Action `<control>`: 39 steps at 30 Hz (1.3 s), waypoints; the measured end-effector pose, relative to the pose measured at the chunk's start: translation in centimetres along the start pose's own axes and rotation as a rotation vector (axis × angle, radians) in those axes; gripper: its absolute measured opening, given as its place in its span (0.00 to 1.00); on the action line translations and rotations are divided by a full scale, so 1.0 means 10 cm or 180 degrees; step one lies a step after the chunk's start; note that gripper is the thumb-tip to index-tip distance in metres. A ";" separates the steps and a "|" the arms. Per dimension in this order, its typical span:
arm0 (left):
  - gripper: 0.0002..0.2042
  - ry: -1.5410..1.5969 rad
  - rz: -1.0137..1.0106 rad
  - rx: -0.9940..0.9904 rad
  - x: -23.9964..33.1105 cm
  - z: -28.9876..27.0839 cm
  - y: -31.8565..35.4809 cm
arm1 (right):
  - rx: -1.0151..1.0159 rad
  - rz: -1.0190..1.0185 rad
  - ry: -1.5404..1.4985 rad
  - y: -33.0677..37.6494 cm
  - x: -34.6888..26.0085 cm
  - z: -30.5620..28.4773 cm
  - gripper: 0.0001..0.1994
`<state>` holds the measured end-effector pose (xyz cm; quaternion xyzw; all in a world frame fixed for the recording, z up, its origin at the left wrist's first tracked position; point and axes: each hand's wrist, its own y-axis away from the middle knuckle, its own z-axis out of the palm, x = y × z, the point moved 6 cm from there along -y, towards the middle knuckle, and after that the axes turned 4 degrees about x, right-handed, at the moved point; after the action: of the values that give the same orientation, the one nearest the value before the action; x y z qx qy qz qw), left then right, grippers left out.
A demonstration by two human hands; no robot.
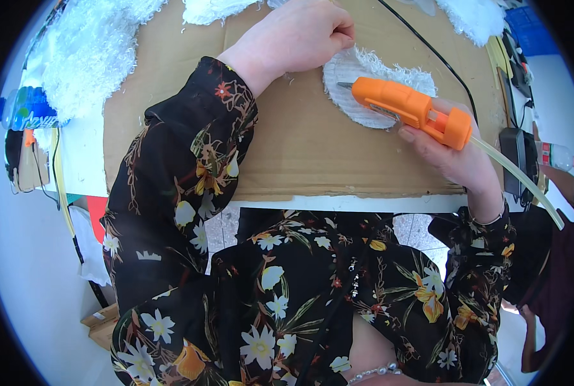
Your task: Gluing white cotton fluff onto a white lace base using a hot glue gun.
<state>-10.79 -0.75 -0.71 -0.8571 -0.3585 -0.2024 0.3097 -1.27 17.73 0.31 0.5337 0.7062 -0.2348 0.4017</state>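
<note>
An orange hot glue gun (396, 103) is gripped in my right hand (457, 164), its dark nozzle pointing left. A long translucent glue stick (515, 167) sticks out of its back end. Beneath the nozzle lies an oval white piece of fabric (351, 101) with a shaggy fringe along its upper edge. My left hand (296, 38) is closed in a pinch just above the upper left edge of that piece. Whatever its fingertips hold, if anything, is too small or hidden to make out.
Brown cardboard (287, 141) covers the tabletop. A heap of shaggy white material (94, 51) is at left, with more (473, 19) at the far right. A black cord (428, 48) runs behind the glue gun. A blue-capped bottle (30, 109) stands at the left edge. Another person's arm (560, 186) shows at right.
</note>
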 end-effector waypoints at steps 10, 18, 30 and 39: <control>0.06 0.0068 -0.0063 -0.0034 0.03 0.01 0.00 | -0.0215 -0.0117 -0.0031 0.03 -0.05 -0.01 0.10; 0.06 -0.0188 0.0035 -0.0038 -0.02 0.04 -0.01 | -0.0284 -0.0135 0.0057 0.04 -0.05 -0.05 0.11; 0.06 -0.0096 -0.0014 -0.0083 -0.03 0.04 -0.01 | -0.0123 0.0066 0.0163 -0.06 -0.08 -0.02 0.12; 0.06 -0.0102 0.0060 -0.0062 -0.01 0.04 -0.02 | -0.0175 0.0163 0.0284 -0.05 0.02 0.00 0.13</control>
<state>-10.96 -0.40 -0.97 -0.8665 -0.3534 -0.1892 0.2975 -1.78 17.72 0.07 0.5503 0.7157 -0.1809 0.3902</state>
